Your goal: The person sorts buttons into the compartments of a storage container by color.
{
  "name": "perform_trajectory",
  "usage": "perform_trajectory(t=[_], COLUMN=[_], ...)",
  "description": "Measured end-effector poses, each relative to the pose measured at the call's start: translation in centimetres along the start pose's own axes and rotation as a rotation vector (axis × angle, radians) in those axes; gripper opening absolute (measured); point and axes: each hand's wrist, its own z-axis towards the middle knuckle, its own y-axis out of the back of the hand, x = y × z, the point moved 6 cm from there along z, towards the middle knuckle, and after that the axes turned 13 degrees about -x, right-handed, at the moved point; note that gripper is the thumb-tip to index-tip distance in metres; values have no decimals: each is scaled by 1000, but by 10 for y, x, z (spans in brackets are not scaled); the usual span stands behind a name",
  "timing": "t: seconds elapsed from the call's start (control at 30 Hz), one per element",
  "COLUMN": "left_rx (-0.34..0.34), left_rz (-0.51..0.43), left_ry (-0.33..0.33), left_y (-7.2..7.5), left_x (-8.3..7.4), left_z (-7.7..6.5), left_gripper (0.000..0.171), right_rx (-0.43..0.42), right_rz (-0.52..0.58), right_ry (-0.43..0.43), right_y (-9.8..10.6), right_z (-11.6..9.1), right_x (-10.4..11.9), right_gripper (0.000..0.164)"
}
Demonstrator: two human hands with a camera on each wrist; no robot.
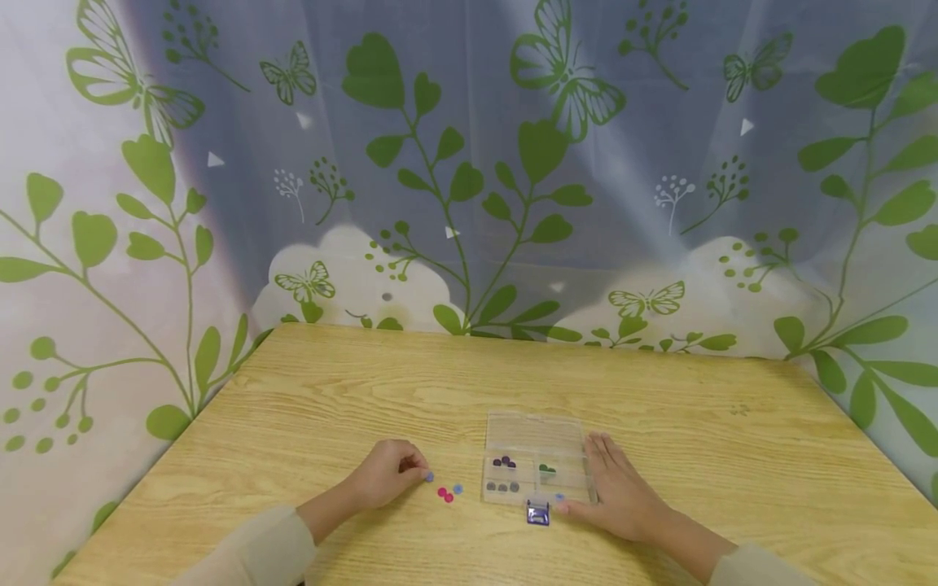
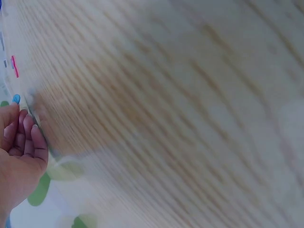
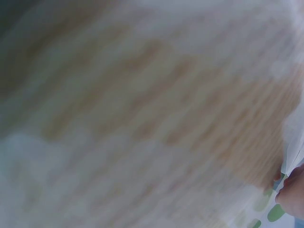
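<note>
Between thumb and fingertip, my left hand pinches a small blue button just above the table. Beside it lie two pink buttons and another blue button. To their right is a clear plastic compartment box with its lid standing open at the back. My right hand rests along the box's right side, fingers stretched out and thumb at the front edge. Inside are dark purple buttons back left, grey ones front left, green ones back right and a blue one front right.
A dark blue latch sticks out at the box's front. The wood-grain table runs back to a curtain printed with leaves and butterflies. A faint cluster of small marks shows at the table's far right.
</note>
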Motion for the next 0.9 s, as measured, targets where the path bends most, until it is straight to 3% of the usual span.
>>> perform_trajectory(t=[0.9], left_rx=[-16], left_rz=[-39], left_ry=[-18], left_y=[-7], left_x=[-18], left_z=[7], left_gripper=[9], right_rx=[15], right_rz=[4], right_ry=[-19], right_y=[-2], right_z=[0], right_x=[-2], right_gripper=[107])
